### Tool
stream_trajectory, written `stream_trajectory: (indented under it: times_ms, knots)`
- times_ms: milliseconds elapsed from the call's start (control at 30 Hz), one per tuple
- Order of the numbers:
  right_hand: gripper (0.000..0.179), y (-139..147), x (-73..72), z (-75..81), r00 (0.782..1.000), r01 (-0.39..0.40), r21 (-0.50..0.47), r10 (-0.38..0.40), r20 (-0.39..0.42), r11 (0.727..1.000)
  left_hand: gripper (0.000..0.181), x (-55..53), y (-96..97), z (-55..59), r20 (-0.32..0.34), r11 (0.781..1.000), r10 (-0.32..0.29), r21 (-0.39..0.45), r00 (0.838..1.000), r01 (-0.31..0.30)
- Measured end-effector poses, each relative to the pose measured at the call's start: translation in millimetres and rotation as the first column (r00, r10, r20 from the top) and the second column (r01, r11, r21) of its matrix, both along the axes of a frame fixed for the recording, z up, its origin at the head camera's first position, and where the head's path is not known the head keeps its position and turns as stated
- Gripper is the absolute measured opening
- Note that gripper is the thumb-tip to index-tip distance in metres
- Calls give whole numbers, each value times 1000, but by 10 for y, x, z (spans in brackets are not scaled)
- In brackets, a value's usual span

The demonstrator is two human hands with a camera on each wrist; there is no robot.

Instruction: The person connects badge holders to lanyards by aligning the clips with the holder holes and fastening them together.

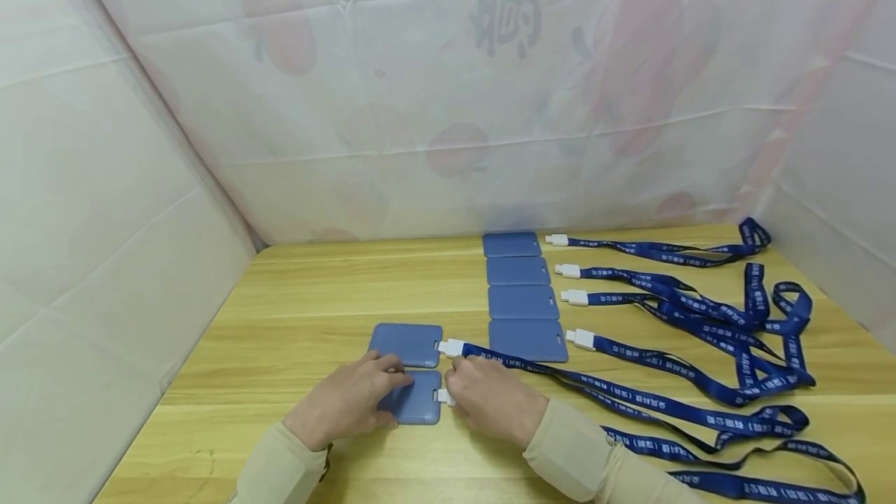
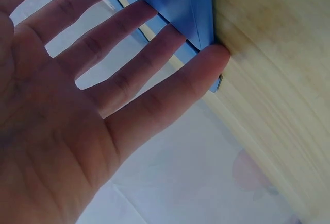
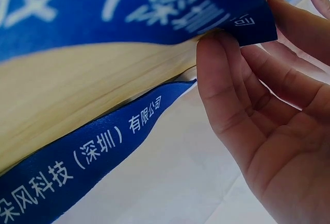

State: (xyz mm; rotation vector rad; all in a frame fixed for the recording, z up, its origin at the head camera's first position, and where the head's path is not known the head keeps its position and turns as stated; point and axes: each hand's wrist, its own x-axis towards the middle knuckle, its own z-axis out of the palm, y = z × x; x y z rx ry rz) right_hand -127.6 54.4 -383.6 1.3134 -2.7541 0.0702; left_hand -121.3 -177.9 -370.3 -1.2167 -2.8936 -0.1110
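Observation:
My left hand (image 1: 353, 397) holds a blue badge holder (image 1: 420, 403) flat on the wooden table, fingers at its far edge and thumb at its near edge. In the left wrist view, the fingers (image 2: 149, 105) reach along the side of the holder (image 2: 175, 2). My right hand (image 1: 493, 397) pinches a dark blue lanyard (image 3: 252, 20) close behind its white clip (image 1: 444, 396), whose tip meets the slot end of that holder. Just beyond lies another badge holder (image 1: 407, 342), with a second lanyard's white clip (image 1: 451, 347) at its slot.
Four-sided blue badge holders (image 1: 526, 339) lie in a column right of centre. Several lanyards (image 1: 672, 364) with white clips stretch to the right, their straps looping and overlapping. White fabric walls (image 1: 448, 99) stand behind and beside the wooden table (image 1: 294, 309).

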Motion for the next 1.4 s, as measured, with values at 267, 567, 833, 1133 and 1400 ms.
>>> stream_trajectory:
  times_ms: [267, 567, 833, 1133, 1400]
  knots:
    - [16, -3, 1, 11, 999, -21, -9, 21, 30, 1000, 48, -3, -10, -13, 20, 1000, 9, 14, 1000, -9]
    - [14, -13, -14, 4, 998, -34, -31, 36, 47, 999, 49, 4, -11, -17, 38, 999, 23, 21, 999, -24]
    - [17, -14, -21, 31, 997, -31, -41, 34, 71, 999, 49, 9, -13, -16, 40, 999, 26, 35, 999, -27]
    - [16, -7, -42, 41, 996, -29, -43, 32, 83, 999, 49, -27, 2, -20, 14, 999, -6, 32, 1000, 5]
    - [17, -17, -40, 47, 995, -32, -47, 37, 95, 998, 50, -19, -4, -8, 42, 999, -14, 40, 999, 12]
